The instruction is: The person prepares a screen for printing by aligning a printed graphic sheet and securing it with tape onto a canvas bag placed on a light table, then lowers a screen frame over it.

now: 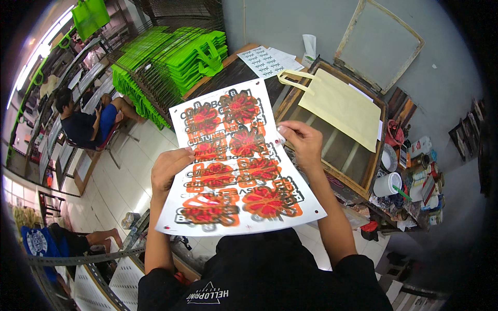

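Note:
In front of my chest is a large white printed sheet [228, 155], covered in overlapping orange, red and black flower shapes and lettering. My left hand [172, 167] grips its left edge, the fingers lying over the printed side. At the right edge, my right hand [305, 142] pinches the sheet between thumb and fingers. The sheet tilts and bows slightly, its lower end near my black shirt. Beyond my right hand, a cream tote bag [340, 109] lies flat over a wooden-framed screen [358, 176], its handle toward the left.
Stacked green bags [176, 52] sit by a wire rack at far left. Printed papers [264, 62] lie on the dark table. An empty frame [381, 44] leans against the wall. A white tub [386, 185] and several containers crowd the right. One person [83, 122] sits at left.

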The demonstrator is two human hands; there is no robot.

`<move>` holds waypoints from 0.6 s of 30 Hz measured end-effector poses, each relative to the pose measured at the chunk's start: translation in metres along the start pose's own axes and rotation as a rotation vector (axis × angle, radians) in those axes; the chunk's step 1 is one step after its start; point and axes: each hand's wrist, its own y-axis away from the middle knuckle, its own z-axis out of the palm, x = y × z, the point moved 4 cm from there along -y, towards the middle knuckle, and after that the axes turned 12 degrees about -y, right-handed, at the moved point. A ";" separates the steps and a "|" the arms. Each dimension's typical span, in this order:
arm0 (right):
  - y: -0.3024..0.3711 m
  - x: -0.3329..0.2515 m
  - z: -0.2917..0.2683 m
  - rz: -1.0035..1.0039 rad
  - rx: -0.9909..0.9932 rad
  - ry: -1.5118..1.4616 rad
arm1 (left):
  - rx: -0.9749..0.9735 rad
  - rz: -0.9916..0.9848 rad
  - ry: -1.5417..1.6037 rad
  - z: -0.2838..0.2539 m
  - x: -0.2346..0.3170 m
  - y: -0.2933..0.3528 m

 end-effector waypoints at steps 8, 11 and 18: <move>0.022 0.024 -0.018 0.165 -0.044 -0.466 | -0.108 -0.290 0.398 0.028 0.007 0.001; 0.026 0.023 -0.025 0.077 0.021 -0.115 | -0.294 -0.387 0.548 0.046 -0.010 0.027; 0.057 0.034 -0.033 0.023 0.123 -0.142 | -0.324 -0.495 0.623 0.059 -0.023 0.052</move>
